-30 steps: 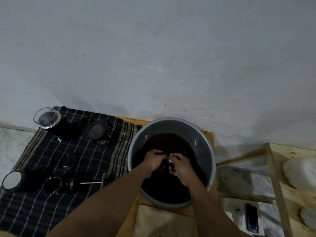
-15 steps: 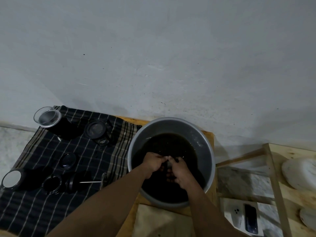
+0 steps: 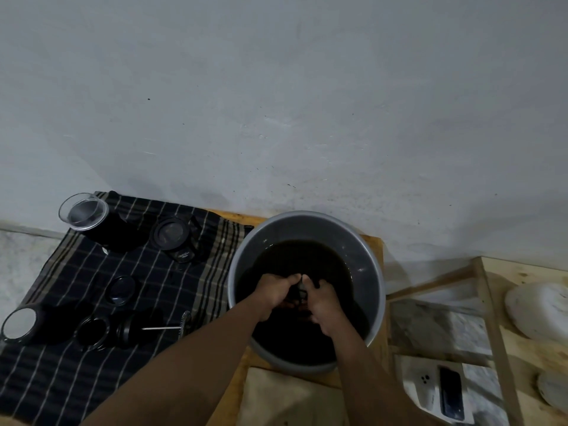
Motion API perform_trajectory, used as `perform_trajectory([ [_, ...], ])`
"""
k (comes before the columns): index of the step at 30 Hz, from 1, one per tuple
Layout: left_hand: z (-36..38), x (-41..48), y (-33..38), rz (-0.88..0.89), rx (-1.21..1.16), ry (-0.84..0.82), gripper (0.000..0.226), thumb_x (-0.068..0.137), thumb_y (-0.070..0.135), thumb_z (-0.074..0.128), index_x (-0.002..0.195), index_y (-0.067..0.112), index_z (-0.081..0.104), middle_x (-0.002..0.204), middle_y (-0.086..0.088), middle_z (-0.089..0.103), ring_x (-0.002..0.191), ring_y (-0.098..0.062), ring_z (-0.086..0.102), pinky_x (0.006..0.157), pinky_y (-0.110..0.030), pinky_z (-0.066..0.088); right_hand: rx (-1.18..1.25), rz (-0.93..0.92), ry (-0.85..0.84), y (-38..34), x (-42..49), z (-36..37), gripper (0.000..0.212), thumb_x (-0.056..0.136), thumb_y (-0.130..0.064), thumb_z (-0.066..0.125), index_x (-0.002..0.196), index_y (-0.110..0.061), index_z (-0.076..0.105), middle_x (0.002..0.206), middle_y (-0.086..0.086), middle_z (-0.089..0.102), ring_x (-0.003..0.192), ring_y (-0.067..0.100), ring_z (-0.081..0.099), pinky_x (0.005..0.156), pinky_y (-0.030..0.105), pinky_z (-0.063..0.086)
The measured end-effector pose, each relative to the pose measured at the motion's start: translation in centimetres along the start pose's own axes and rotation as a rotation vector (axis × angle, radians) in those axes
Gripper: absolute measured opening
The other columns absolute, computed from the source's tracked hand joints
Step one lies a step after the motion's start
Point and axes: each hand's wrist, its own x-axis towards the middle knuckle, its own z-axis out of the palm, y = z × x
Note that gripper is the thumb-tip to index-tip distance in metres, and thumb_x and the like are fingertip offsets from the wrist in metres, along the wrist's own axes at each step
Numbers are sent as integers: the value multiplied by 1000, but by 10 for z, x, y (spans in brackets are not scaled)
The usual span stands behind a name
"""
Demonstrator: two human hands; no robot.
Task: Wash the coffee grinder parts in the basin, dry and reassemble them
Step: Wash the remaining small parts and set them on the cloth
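In the basin (image 3: 378, 269) at lower centre, a small dark part (image 3: 300, 291) is gripped between the left hand (image 3: 273, 291) and right hand (image 3: 324, 299); it is best rubbed firmly underwater.

small dark part (image 3: 300, 291): pinched between both hands and mostly covered by their fingers; its shape cannot be told
left hand (image 3: 274, 292): fingertips curl out of sight toward the dark water (image 3: 295, 256)
right hand (image 3: 323, 302): fingertips hidden below the part
basin (image 3: 375, 290): bottom hidden by the murky water; near rim partly behind both forearms
checked cloth (image 3: 61, 370): runs off the left edge; near side partly behind the left forearm
black jar (image 3: 183, 256): lettering too small to read
white round things (image 3: 542, 315): clipped by the right edge; what they are cannot be told
forearms: cut off by the bottom edge
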Motion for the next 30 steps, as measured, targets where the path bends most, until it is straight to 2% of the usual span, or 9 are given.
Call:
perform_trajectory([
  [3, -3, 5, -2, -27, -46, 57, 41, 80, 38, 83, 101, 3, 77, 95, -17, 78, 87, -35, 76, 88, -50, 62, 181, -13, -157, 2, 0, -2, 32, 103, -25, 55, 134, -25, 47, 114, 9, 67, 99, 27, 70, 77, 46, 63],
  [5, -4, 12, -5, -33, 5, 73, 53, 68, 48, 86, 99, 6, 77, 97, -15, 78, 86, -34, 76, 86, -47, 62, 144, -4, -203, 1, -2, -4, 39, 103, -18, 57, 140, -19, 47, 118, 11, 66, 100, 28, 69, 74, 42, 62],
  [9, -1, 4, -1, -80, 25, 63, 35, 94, 33, 72, 109, 2, 65, 93, -17, 74, 63, -26, 72, 51, -31, 60, 22, 1, -91, -5, -2, 0, 26, 105, -30, 51, 122, -11, 58, 108, 14, 68, 79, 27, 69, 60, 36, 59],
  [12, 1, 2, -1, -64, 62, 75, 30, 99, 28, 67, 111, 0, 65, 85, -15, 72, 51, -23, 69, 43, -28, 54, 115, -5, -75, -6, 1, 0, 17, 102, -18, 57, 119, -15, 57, 93, 9, 66, 70, 18, 61, 58, 32, 57],
  [16, -2, 4, 1, -57, 104, 98, 30, 101, 27, 63, 110, -2, 64, 79, -15, 72, 50, -21, 68, 43, -27, 55, 10, -84, -170, 2, 4, -5, 35, 90, 8, 65, 120, -11, 60, 99, 15, 65, 69, 16, 61, 62, 28, 56],
  [21, -1, 6, -2, -29, 68, 105, 27, 99, 27, 66, 96, 0, 69, 78, -15, 72, 52, -20, 68, 45, -27, 54, 34, -42, -103, 1, 3, 3, 13, 105, -22, 51, 111, -16, 60, 84, 10, 65, 62, 17, 60, 59, 31, 53],
  [24, 1, 2, -1, -24, 54, 81, 25, 99, 25, 66, 96, 0, 68, 76, -15, 72, 51, -20, 68, 48, -28, 56, 138, -25, -29, 3, 8, 10, 19, 106, -21, 47, 115, -13, 62, 85, 12, 67, 62, 22, 64, 55, 30, 53],
  [28, -4, 4, 0, -34, 67, 122, 27, 102, 24, 62, 102, -2, 69, 87, -17, 73, 56, -22, 68, 49, -29, 57, 153, -105, -90, 10, 6, 5, 30, 95, -10, 67, 122, -22, 62, 106, 13, 71, 86, 28, 75, 78, 41, 63],
  [30, -3, 6, 0, -33, 62, 158, 29, 102, 26, 62, 104, -2, 68, 85, -17, 72, 54, -23, 66, 45, -29, 53, 119, -108, -85, 9, 2, 4, 25, 97, -14, 65, 119, -22, 57, 103, 12, 70, 83, 26, 74, 75, 39, 63],
])
